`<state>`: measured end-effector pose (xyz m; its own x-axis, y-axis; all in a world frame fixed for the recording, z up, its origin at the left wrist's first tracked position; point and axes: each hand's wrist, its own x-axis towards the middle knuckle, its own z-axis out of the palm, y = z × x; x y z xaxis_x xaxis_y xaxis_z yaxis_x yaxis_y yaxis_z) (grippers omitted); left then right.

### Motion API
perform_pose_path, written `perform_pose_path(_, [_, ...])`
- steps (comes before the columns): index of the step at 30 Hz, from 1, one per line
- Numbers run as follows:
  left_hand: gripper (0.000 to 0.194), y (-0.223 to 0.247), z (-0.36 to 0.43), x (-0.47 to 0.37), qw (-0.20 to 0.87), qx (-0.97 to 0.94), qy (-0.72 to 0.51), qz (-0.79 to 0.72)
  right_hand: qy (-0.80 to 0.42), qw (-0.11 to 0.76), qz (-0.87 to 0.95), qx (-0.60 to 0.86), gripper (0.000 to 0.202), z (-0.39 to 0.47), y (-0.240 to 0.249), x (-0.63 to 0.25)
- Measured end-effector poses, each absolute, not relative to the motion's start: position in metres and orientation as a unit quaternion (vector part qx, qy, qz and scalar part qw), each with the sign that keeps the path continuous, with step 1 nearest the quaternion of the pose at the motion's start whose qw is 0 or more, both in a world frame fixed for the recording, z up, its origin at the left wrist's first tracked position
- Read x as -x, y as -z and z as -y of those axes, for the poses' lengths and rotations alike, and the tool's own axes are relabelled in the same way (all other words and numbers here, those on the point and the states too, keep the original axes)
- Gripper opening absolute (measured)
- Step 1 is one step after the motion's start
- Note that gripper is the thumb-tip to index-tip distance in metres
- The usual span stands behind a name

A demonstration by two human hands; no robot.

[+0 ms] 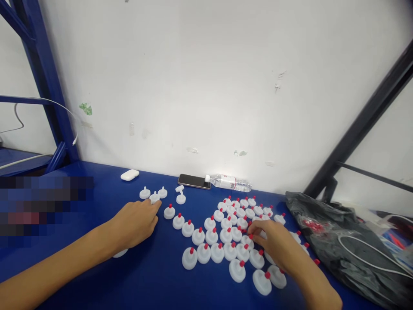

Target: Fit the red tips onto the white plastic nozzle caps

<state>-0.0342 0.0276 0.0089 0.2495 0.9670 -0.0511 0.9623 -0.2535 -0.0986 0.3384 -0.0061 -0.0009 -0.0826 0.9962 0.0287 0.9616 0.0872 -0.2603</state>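
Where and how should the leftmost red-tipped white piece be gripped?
The leftmost red-tipped piece is probably best pinched across its wide white base, coming from the near left. The base is broad and rounded; the upright red tip is small. Its neighbour sits close on the right, while blue table shows at near left.

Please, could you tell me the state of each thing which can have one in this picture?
Left hand: fingers bent at a plain white piece, grip unclear
Right hand: fingers bent among red-tipped pieces, grip unclear
Red-tipped pieces: stems up
Bottle: on its side, capped
Phone: flat, screen dark
Black bag: crumpled
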Motion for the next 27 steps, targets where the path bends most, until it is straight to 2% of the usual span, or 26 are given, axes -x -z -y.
perform_pose_path(3, [0.041,-0.009,-0.027,0.034,0.03,0.794,-0.041,0.606,-0.072,0.101,0.727,0.675,0.021,0.007,-0.001,-0.339])
perform_pose_path(6, [0.054,-0.009,-0.028,0.034,0.044,0.791,-0.014,0.61,-0.051,0.114,0.721,0.682,0.021,0.01,-0.008,-0.338])
perform_pose_path(9, [0.061,-0.01,-0.03,0.034,0.058,0.795,0.04,0.602,-0.029,0.163,0.704,0.691,0.023,0.012,-0.017,-0.338])
perform_pose_path(15, [0.025,-0.014,-0.027,0.026,0.084,0.835,0.146,0.524,0.027,0.355,0.707,0.612,0.032,0.019,-0.026,-0.323])
perform_pose_path(18, [0.028,-0.011,-0.019,0.017,0.107,0.859,0.17,0.47,0.018,0.435,0.713,0.55,0.023,0.029,-0.033,-0.3])
perform_pose_path(22, [0.032,-0.003,0.0,0.005,0.181,0.892,0.245,0.334,-0.044,0.479,0.74,0.47,0.004,0.043,-0.039,-0.257])
perform_pose_path(24, [0.037,0.0,0.01,0.0,0.194,0.893,0.284,0.289,-0.061,0.484,0.768,0.414,0.01,0.047,-0.037,-0.239])
perform_pose_path(27, [0.04,0.004,0.021,-0.003,0.157,0.899,0.302,0.275,-0.066,0.488,0.796,0.35,0.021,0.047,-0.03,-0.225])
